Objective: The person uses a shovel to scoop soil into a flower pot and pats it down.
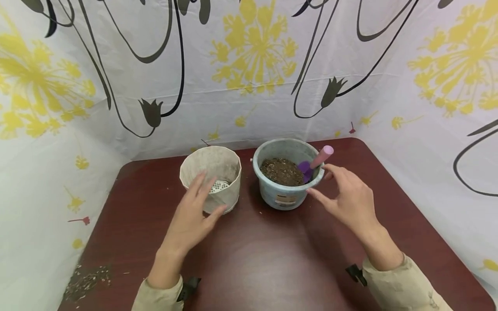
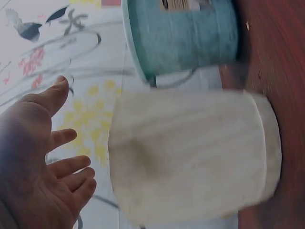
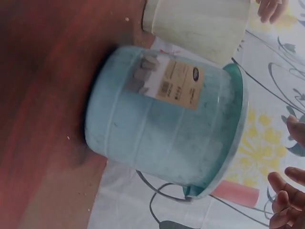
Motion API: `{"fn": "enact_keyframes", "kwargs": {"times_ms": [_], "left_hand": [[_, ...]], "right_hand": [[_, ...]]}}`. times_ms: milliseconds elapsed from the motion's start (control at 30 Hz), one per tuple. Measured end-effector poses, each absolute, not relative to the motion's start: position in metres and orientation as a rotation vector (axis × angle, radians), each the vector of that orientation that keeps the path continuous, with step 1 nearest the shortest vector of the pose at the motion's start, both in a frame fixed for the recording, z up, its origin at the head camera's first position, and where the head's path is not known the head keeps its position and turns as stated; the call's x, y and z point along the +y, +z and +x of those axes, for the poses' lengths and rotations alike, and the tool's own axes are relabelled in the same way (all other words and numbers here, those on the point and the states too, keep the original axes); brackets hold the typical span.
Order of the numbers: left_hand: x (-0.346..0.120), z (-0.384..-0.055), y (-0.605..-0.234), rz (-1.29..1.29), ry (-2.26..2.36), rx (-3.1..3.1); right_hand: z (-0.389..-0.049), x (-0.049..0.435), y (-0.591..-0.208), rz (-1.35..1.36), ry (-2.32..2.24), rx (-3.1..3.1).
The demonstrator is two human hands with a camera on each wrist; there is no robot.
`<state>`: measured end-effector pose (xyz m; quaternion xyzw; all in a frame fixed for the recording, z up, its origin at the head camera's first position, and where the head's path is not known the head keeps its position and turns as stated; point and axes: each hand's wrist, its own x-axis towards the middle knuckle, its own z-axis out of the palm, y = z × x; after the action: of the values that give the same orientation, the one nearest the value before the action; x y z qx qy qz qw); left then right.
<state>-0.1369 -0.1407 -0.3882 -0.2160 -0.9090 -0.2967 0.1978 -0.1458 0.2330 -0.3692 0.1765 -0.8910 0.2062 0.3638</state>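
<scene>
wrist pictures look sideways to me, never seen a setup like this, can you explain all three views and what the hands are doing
No machine here: these are a person's bare hands. The wide picture comes from a camera on the head, looking forward and down. The other two come from cameras on each wrist, so the scene appears tipped on its side.

On the dark red table stand a white pot, with a perforated disc inside, and a light blue bucket of soil. A purple scoop with a pink handle sits in the bucket.

The left hand is by the pot, the right hand by the bucket's rim. The wrist views show gaps, so neither holds anything.
</scene>
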Motion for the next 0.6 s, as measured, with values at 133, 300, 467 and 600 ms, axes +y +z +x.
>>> {"fn": "enact_keyframes", "kwargs": {"times_ms": [133, 300, 467, 600], "left_hand": [[-0.121, -0.142, -0.388, -0.677, -0.845, -2.539], [-0.101, -0.147, -0.387, -0.759, -0.875, -2.517], [-0.086, -0.150, -0.385, -0.795, -0.930, -2.550], [-0.075, -0.152, -0.387, -0.829, -0.960, -2.608]], "right_hand": [[-0.151, 0.236, -0.364, 0.445, 0.535, -2.252], [-0.158, 0.241, -0.354, 0.470, 0.533, -2.211], [-0.165, 0.245, -0.345, 0.456, 0.502, -2.212], [-0.172, 0.246, -0.340, 0.422, 0.488, -2.247]]}}
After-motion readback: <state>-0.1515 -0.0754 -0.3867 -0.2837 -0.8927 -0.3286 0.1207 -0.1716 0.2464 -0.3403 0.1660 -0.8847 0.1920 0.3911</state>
